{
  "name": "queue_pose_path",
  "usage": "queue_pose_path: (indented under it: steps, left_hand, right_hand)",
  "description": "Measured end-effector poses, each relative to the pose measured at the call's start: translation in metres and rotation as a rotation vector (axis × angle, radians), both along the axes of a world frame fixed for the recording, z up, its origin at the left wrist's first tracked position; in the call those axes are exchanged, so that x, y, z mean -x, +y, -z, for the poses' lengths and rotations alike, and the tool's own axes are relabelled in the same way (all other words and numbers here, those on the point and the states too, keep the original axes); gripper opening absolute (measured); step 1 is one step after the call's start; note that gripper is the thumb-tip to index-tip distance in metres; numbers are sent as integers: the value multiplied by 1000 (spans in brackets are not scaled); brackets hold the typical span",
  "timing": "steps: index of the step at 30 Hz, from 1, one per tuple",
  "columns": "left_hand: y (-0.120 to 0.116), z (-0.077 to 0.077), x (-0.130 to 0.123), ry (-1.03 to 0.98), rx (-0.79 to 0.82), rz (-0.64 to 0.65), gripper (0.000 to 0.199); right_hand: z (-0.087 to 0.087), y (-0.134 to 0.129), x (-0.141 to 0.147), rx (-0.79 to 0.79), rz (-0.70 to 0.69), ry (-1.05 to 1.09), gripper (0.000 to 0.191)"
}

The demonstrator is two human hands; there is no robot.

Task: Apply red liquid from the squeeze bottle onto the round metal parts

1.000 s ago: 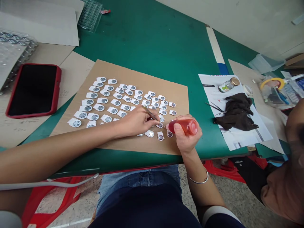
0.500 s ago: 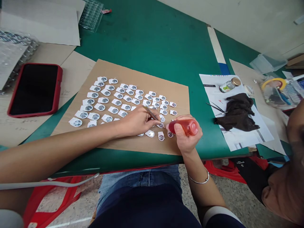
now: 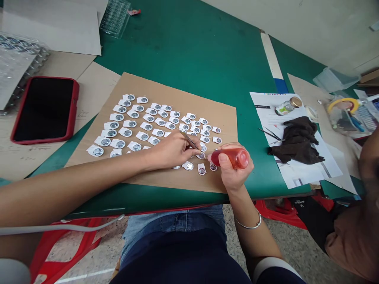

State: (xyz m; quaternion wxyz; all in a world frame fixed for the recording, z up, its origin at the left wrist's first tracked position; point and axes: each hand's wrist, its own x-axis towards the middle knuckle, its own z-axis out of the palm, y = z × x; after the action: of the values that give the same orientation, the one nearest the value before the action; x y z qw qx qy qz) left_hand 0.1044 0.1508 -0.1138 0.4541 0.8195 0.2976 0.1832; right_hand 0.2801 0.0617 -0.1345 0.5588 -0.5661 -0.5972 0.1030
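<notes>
A brown cardboard sheet (image 3: 174, 99) carries rows of small round silvery pieces on white tabs, such as this one (image 3: 96, 150). My left hand (image 3: 174, 149) is closed around metal tweezers (image 3: 188, 139), their tips down at a piece (image 3: 201, 156) near the sheet's right side. In my right hand (image 3: 233, 173) is a red squeeze bottle (image 3: 229, 158), tilted with its narrow end toward that same piece. Whether the nozzle touches the piece I cannot tell. My left forearm covers part of the lower rows.
Left of the sheet lies a phone in a red case (image 3: 44, 109). To the right, black gloves (image 3: 300, 142), another pair of tweezers (image 3: 269, 134) and a small glass jar (image 3: 288, 105) rest on printed paper (image 3: 296, 175). Another person (image 3: 352, 228) sits at the right edge.
Both hands keep nearly the same pose, with the tweezers and the red bottle at the same piece. The whole view has shifted very slightly.
</notes>
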Motion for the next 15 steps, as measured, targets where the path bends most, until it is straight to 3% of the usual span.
queue_pose_path:
  steps: [15]
  left_hand:
    - [1, 3, 1, -41, -19, 30, 17]
  right_hand:
    - [-3, 3, 4, -39, -5, -10, 14]
